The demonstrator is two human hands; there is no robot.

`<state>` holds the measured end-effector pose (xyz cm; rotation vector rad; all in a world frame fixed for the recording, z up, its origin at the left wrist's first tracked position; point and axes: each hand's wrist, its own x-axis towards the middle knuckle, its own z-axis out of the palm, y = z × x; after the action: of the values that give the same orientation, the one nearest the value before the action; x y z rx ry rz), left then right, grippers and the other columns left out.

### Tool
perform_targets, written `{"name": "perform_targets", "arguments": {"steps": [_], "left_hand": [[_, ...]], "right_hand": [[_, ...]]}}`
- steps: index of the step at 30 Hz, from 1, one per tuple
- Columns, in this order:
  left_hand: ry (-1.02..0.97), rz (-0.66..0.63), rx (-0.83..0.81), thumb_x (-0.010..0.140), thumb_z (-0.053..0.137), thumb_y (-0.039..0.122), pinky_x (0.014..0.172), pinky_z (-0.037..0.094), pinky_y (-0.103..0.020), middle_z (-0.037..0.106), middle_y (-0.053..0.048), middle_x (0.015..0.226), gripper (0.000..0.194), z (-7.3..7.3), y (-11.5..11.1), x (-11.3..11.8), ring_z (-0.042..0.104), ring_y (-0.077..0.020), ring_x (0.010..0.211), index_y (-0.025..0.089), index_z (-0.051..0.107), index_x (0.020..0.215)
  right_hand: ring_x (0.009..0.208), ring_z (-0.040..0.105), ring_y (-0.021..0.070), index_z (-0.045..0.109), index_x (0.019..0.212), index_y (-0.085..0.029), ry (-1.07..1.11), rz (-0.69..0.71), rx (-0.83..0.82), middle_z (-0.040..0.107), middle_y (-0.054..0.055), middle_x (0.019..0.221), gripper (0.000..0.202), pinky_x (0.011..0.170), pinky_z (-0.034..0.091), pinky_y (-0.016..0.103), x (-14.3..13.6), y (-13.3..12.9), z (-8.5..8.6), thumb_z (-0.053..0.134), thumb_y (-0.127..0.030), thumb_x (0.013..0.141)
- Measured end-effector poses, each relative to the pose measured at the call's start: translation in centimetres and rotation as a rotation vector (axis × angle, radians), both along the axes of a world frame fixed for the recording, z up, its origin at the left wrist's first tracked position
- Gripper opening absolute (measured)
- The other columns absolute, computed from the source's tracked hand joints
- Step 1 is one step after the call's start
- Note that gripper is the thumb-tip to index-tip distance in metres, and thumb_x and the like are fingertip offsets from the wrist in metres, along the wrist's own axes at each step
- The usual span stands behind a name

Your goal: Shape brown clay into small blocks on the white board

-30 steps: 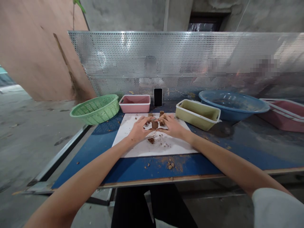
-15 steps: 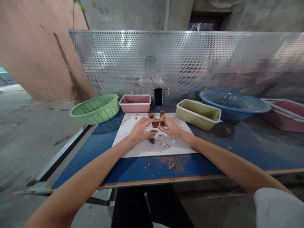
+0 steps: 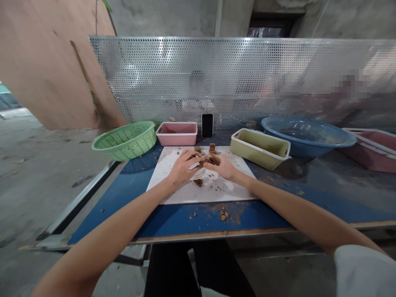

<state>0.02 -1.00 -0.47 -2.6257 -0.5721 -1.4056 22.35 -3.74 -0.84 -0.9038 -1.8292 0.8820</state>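
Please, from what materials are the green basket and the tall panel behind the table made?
The green basket: probably plastic, slightly glossy, with a thin wall moulded full of slots. The tall panel: most likely bare sheet metal, shiny, since it is grey, punched with small holes and reflects lights.

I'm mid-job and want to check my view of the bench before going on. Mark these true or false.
1. The left hand and right hand are above the white board. True.
2. The green basket is right of the blue basin. False: the basket is on the left.
3. The phone stands upright. True.
4. The brown bits all lie on the white board. False: some lumps are on the blue tabletop.
5. The olive tub has a white rim. True.
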Motion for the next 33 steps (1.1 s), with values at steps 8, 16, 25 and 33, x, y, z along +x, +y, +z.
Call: {"name": "perform_targets", "arguments": {"steps": [8,16,25,33], "left_hand": [[-0.009,-0.042,-0.008,0.096,0.075,0.031,0.092,0.057,-0.046,0.077,-0.009,0.106,0.019,0.1,-0.3,0.3,0.069,-0.0251,0.101,0.023,0.076,0.113],[-0.033,-0.099,0.000,0.096,0.075,0.028,0.087,0.057,-0.043,0.078,-0.007,0.095,0.015,0.2,-0.5,0.4,0.068,-0.0228,0.094,0.024,0.080,0.110],[-0.162,-0.130,0.055,0.093,0.081,0.028,0.081,0.056,-0.037,0.077,-0.006,0.090,0.013,0.1,-0.1,0.8,0.066,-0.0190,0.086,0.021,0.080,0.104],[-0.138,-0.126,0.038,0.094,0.079,0.029,0.079,0.056,-0.038,0.078,-0.006,0.089,0.012,0.5,-0.3,0.7,0.067,-0.0194,0.084,0.022,0.081,0.104]], "right_hand": [[0.068,0.040,0.0132,0.059,0.075,-0.021,0.086,-0.021,-0.041,0.046,-0.004,0.071,0.048,0.064,0.033,0.030,-0.6,0.1,-1.0,0.077,-0.065,0.083],[0.064,0.036,0.0120,0.060,0.067,-0.021,0.152,-0.038,-0.084,0.041,-0.005,0.065,0.044,0.062,0.028,0.031,-1.4,-0.6,-0.8,0.082,-0.056,0.082],[0.080,0.060,0.0199,0.078,0.085,-0.020,0.118,-0.025,-0.175,0.072,0.005,0.085,0.052,0.075,0.048,0.034,-0.6,-0.3,0.3,0.077,-0.071,0.080],[0.073,0.056,0.0168,0.078,0.090,-0.019,0.112,-0.034,-0.152,0.068,0.002,0.079,0.043,0.069,0.045,0.033,-0.5,-0.1,0.0,0.081,-0.061,0.080]]}}
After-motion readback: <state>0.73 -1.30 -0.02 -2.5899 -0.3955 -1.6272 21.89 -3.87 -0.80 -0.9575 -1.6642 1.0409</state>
